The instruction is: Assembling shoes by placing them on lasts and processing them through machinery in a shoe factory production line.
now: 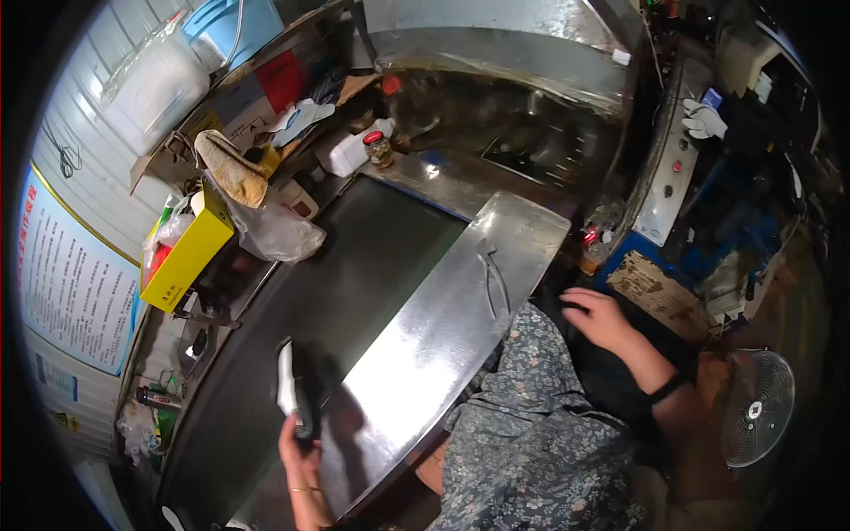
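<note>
Holding seems underway, steadiness needed next: left of the plate (403, 376), a piece (285, 382) is gripped by the left hand (303, 459); the right hand (604, 322) is loosely spread.

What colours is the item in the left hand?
The item is white and black; head view.

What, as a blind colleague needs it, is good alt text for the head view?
A person's left hand holds a black-and-white object over a dark flat surface beside a shiny metal shelf with pliers on it. The right hand is beside floral-patterned clothing; a yellow box is at left and a round fan at right.
</note>
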A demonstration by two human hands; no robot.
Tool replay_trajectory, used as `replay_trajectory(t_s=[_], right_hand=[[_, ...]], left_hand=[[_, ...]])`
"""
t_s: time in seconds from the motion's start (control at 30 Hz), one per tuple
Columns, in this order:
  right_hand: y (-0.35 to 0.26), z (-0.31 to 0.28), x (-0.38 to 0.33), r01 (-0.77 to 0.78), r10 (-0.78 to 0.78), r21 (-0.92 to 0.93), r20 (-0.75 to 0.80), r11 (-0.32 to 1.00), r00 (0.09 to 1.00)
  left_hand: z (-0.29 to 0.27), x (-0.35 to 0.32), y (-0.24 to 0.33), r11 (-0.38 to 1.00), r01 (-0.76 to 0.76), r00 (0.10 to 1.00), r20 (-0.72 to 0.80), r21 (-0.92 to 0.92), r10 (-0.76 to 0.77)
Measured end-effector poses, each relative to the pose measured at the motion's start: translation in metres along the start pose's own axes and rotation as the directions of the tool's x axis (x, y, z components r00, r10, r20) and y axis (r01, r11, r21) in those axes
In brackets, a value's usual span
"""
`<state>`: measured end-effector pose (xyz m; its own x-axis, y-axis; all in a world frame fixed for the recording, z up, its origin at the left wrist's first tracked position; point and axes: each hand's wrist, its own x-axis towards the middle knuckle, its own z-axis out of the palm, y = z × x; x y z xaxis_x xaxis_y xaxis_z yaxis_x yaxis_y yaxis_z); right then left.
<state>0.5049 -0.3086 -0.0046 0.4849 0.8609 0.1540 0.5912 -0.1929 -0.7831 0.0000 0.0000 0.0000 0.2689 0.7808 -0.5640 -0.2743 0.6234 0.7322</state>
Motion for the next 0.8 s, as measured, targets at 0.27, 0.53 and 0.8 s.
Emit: replay_trajectory(t_s=[0.27, 0.53, 0.8], right_hand=[[-0.07, -0.02, 0.018, -0.027, 0.23, 0.485, -0.364, 0.874, 0.902], [-0.073, -0.046, -0.075, 0.003, 0.008, 0.247, -0.044, 0.969, 0.999], [-0.063, -0.059, -0.071, 0.325, -0.401, -0.282, -0.28, 0.903, 0.872]], left_hand=[[0.238, -0.126, -0.142, 0.696, -0.52, 0.512, 0.833, 0.496, -0.211], [0.346, -0.112, -0.192, 0.574, -0.763, 0.285, 0.952, 0.296, -0.112], [0.352, -0.095, -0.199, 0.931, -0.321, 0.301, 0.951, 0.172, -0.072]])
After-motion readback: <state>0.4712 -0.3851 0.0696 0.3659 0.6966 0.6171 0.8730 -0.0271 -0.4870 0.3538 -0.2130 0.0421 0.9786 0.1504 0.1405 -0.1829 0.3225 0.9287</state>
